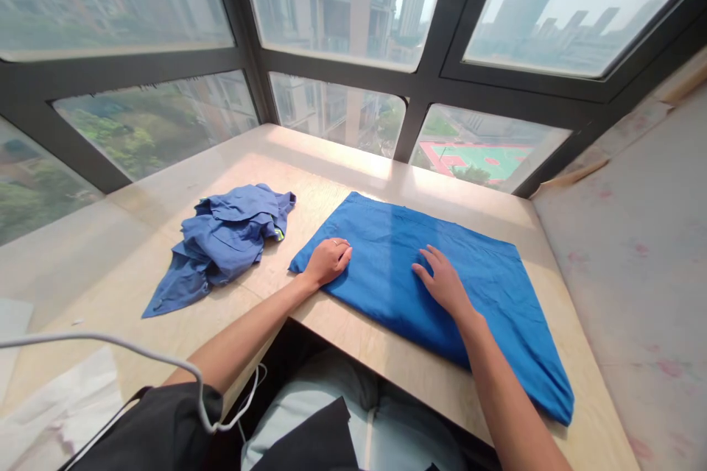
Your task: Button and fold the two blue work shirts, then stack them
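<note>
Passable over the desk [309, 207] between crumpled garment [229, 235] and blue cloth [395, 287]; blocked behind by window frame [425, 77], at right by wall [624, 257], lower left by cable [71, 335].

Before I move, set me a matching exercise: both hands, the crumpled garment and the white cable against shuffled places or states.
Things:
1. Left hand
2. Right hand
3. Crumpled garment
4. White cable

Places or states:
A. Crosses in front of the black sleeve
B. Over the middle of the blue cloth, fingers parted
C. Bunched up, left of the cloth
D. At the cloth's left end, fingers curled

Pairs: 1-D, 2-B, 3-C, 4-A
</note>
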`<state>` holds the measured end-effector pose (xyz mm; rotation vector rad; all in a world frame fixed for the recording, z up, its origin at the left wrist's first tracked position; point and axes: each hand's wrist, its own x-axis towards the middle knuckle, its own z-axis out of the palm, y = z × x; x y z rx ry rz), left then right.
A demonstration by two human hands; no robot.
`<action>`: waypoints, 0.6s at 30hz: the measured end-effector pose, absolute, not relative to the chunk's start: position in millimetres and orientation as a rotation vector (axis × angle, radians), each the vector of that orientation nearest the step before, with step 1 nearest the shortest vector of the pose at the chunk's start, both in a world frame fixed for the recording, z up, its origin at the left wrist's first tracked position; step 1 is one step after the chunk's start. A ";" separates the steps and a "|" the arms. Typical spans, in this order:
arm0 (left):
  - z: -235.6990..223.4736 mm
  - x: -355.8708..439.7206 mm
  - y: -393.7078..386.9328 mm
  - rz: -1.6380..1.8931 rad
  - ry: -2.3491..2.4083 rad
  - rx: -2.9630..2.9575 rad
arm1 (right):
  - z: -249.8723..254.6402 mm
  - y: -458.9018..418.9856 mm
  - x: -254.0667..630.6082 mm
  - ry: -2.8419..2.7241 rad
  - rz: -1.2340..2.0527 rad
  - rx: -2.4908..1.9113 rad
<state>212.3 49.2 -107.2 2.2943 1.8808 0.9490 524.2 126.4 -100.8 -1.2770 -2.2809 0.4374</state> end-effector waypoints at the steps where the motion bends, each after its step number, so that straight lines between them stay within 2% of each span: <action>1: -106.8 212.9 49.5 0.945 1.877 2.302 | -108.5 131.4 523.9 -2.323 0.378 -1.313; 7: -105.5 211.9 50.8 0.931 1.837 2.325 | -127.0 130.4 531.6 -2.477 0.086 -1.320; 11: -105.8 199.5 39.6 0.789 1.811 2.398 | -125.8 129.9 533.8 -2.530 0.037 -1.319; 18: -105.4 138.0 -3.9 0.637 2.133 2.209 | -132.2 135.4 539.5 -2.573 0.014 -1.279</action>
